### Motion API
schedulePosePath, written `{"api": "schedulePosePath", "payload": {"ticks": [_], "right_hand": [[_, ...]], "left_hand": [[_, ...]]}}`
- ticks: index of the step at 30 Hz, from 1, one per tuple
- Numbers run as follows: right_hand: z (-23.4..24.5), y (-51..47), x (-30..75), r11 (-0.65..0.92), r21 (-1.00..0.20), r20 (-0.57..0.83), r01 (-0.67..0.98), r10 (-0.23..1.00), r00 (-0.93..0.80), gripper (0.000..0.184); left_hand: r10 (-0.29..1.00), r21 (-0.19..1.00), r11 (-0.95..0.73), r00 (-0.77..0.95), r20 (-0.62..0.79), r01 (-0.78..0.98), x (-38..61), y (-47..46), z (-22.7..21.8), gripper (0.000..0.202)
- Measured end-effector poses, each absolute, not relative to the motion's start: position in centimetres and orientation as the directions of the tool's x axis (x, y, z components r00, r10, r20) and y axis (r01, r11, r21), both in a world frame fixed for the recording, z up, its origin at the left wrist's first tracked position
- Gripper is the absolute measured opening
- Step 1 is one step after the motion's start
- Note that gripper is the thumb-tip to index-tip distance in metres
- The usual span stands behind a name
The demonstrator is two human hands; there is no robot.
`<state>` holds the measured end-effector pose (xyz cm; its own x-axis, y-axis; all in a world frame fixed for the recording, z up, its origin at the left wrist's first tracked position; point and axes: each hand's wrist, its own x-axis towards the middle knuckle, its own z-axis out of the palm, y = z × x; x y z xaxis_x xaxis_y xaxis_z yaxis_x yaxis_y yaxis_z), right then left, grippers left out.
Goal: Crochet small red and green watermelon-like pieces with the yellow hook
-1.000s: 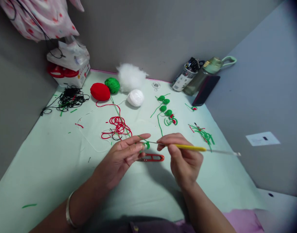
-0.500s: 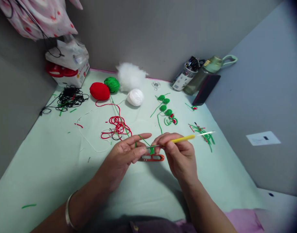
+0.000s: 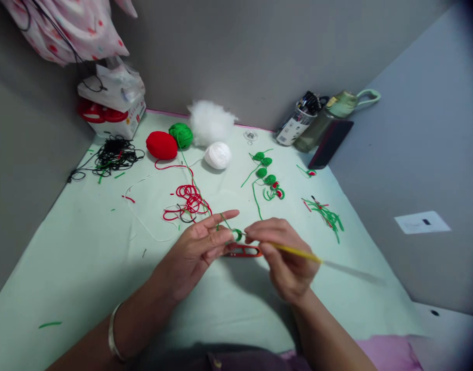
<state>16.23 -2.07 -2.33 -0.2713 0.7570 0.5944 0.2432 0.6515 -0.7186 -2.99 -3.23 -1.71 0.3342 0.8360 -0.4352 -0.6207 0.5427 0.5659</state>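
Between the thumb and fingers of my left hand (image 3: 201, 245) is a small green crochet piece (image 3: 238, 235). Green yarn (image 3: 196, 180) runs from the green ball (image 3: 181, 135) over the raised index finger of that hand. My right hand (image 3: 288, 255) is closed around a crochet hook (image 3: 298, 252) with a yellow grip; its tip meets the green piece and its rear end, blurred, points to the lower right. Just beneath the fingers, orange thread snips (image 3: 244, 251) lie on the table, partly hidden by my left hand.
A red yarn ball (image 3: 161, 145), a white yarn ball (image 3: 217, 155) and fluffy stuffing (image 3: 211, 122) sit at the back. Small green crocheted pieces (image 3: 261, 173) lie right of centre, with yarn scraps (image 3: 328, 216) farther right. Tangled black yarn (image 3: 116, 157) lies left; a bottle (image 3: 317, 131) stands back right.
The hook has swung, its rear end dropping to the lower right, and my right hand has turned with it. The green piece has tilted in my left fingers. The view has shifted slightly.
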Motion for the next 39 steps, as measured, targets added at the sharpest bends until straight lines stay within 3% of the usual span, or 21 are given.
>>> {"api": "schedulePosePath", "payload": {"ticks": [3, 5, 6, 7, 9, 11, 12, 15, 18, 21, 23, 28, 34, 37, 39], "right_hand": [[-2.1, -1.5, 15.9, 0.384, -0.919, 0.394, -0.086, 0.902, -0.177, 0.018], [-2.2, -1.5, 15.7, 0.340, -0.935, 0.354, -0.103, 0.915, -0.195, 0.020], [-2.3, -1.6, 15.6, 0.396, -0.918, 0.390, -0.014, 0.898, -0.203, 0.020], [-2.5, -1.8, 15.6, 0.492, -0.862, 0.461, 0.121, 0.861, -0.215, 0.019], [-2.8, -2.3, 15.5, 0.684, -0.620, 0.613, 0.385, 0.728, -0.306, 0.025], [-3.0, -2.6, 15.6, 0.782, -0.410, 0.692, 0.470, 0.602, -0.398, 0.035], [-3.1, -2.7, 15.6, 0.795, -0.397, 0.701, 0.460, 0.585, -0.407, 0.037], [-2.7, -2.4, 15.8, 0.704, -0.625, 0.649, 0.336, 0.709, -0.278, 0.030], [-2.3, -1.5, 16.2, 0.515, -0.851, 0.506, 0.099, 0.856, -0.101, 0.020], [-2.2, -0.8, 16.3, 0.298, -0.940, 0.312, -0.163, 0.948, -0.068, 0.015], [-2.2, -0.7, 16.1, 0.203, -0.948, 0.239, -0.244, 0.963, -0.128, 0.015], [-2.5, -1.5, 15.6, 0.333, -0.942, 0.333, -0.039, 0.915, -0.227, 0.012], [-2.3, -1.6, 16.0, 0.208, -0.959, 0.248, -0.194, 0.946, -0.210, 0.017], [-2.2, -2.0, 16.2, 0.406, -0.913, 0.391, 0.031, 0.895, -0.213, 0.019], [-2.4, -2.3, 16.3, 0.638, -0.717, 0.552, 0.283, 0.766, -0.330, 0.023]], "left_hand": [[0.881, 0.664, 0.468, 0.248, -0.403, -0.583, -3.0, -3.2, -1.8, 0.046], [0.910, 0.717, 0.408, 0.191, -0.367, -0.566, -2.7, -3.4, -1.8, 0.047], [0.917, 0.726, 0.391, 0.175, -0.358, -0.566, -2.4, -3.6, -1.9, 0.050], [0.918, 0.722, 0.387, 0.170, -0.358, -0.573, -2.2, -3.7, -1.9, 0.055], [0.908, 0.691, 0.411, 0.193, -0.373, -0.594, -1.7, -4.0, -2.1, 0.065], [0.886, 0.653, 0.456, 0.243, -0.394, -0.604, -1.5, -4.2, -2.2, 0.066], [0.875, 0.632, 0.479, 0.274, -0.399, -0.610, -1.6, -4.1, -2.3, 0.064], [0.847, 0.564, 0.530, 0.362, -0.389, -0.634, -2.1, -3.8, -2.4, 0.051], [0.839, 0.528, 0.540, 0.369, -0.400, -0.656, -2.8, -3.4, -2.3, 0.039], [0.847, 0.538, 0.522, 0.327, -0.419, -0.662, -2.9, -3.5, -2.2, 0.030], [0.865, 0.566, 0.491, 0.294, -0.406, -0.662, -2.5, -3.7, -2.2, 0.029], [0.893, 0.666, 0.449, 0.264, -0.365, -0.596, -1.8, -4.0, -2.4, 0.039], [0.863, 0.606, 0.505, 0.338, -0.376, -0.614, -2.4, -3.7, -1.9, 0.035], [0.881, 0.644, 0.467, 0.255, -0.399, -0.606, -2.4, -3.7, -1.8, 0.038], [0.892, 0.663, 0.440, 0.209, -0.402, -0.605, -2.3, -3.7, -1.8, 0.045]]}}
